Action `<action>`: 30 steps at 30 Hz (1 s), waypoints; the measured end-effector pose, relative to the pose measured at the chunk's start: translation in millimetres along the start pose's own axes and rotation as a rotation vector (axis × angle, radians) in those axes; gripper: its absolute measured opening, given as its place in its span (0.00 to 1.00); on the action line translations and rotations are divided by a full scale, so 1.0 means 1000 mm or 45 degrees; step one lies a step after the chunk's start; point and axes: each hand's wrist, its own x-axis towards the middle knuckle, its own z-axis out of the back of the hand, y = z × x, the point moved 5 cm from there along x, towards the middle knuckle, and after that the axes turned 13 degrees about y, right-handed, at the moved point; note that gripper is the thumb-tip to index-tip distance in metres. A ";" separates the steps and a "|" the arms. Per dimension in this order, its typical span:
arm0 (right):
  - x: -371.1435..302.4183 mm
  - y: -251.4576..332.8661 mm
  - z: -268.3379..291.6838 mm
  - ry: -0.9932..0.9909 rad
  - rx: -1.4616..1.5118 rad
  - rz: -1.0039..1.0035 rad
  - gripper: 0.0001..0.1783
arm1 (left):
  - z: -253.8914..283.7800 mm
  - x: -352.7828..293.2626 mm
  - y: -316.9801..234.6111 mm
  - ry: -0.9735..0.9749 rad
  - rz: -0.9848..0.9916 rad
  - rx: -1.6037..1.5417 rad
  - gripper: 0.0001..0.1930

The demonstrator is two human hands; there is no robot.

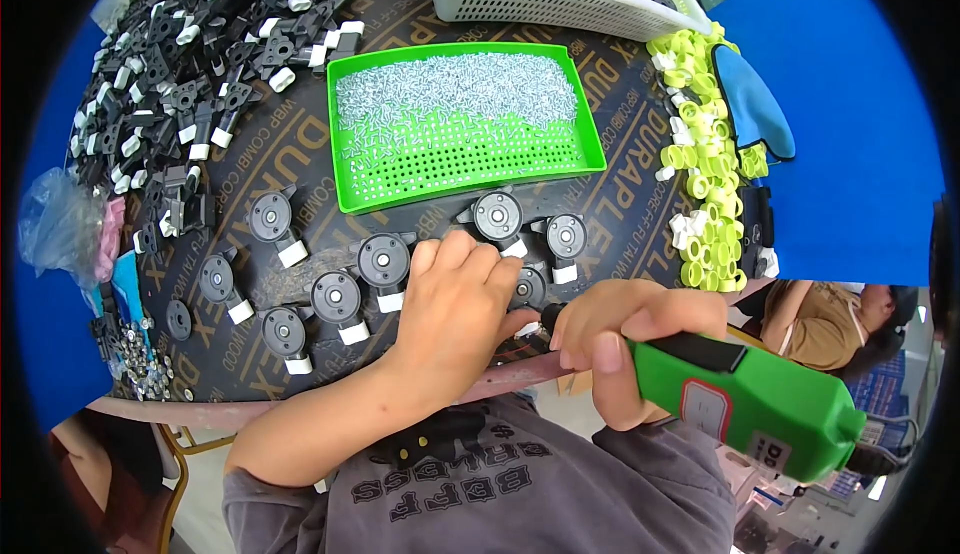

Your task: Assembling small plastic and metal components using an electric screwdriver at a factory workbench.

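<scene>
My right hand (625, 339) is wrapped round a green electric screwdriver (770, 409), its black nose pointing left toward my left hand (450, 299). My left hand is closed over a black caster-like part with a round disc (528, 287) near the table's front edge. My fingers and thumb hide much of that part, and the screwdriver's tip is hard to make out. Similar black round parts with white tabs lie around it, such as one left of my left hand (384, 260) and one just beyond it (497, 216).
A green perforated tray (400, 194) of small silvery screws stands mid-table. Black-and-white parts (200, 64) heap at far left. A white basket (540, 4) of black parts stands at the back. Yellow-green rings (710, 154) line the right side; small metal pieces (145, 364) lie front left.
</scene>
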 end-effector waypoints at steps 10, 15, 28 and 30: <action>0.060 -0.026 0.057 -0.425 -0.081 0.113 0.16 | 0.019 -0.008 -0.009 0.000 0.100 0.051 0.28; 0.071 -0.079 0.071 -0.408 -0.077 0.153 0.14 | 0.072 -0.031 -0.003 -0.138 0.170 0.250 0.18; 0.069 -0.090 0.071 -0.483 -0.101 0.159 0.13 | 0.031 -0.094 0.012 -0.115 0.389 0.189 0.26; 0.069 -0.089 0.070 -0.470 -0.093 0.154 0.13 | 0.026 -0.090 0.011 -0.120 0.372 0.176 0.28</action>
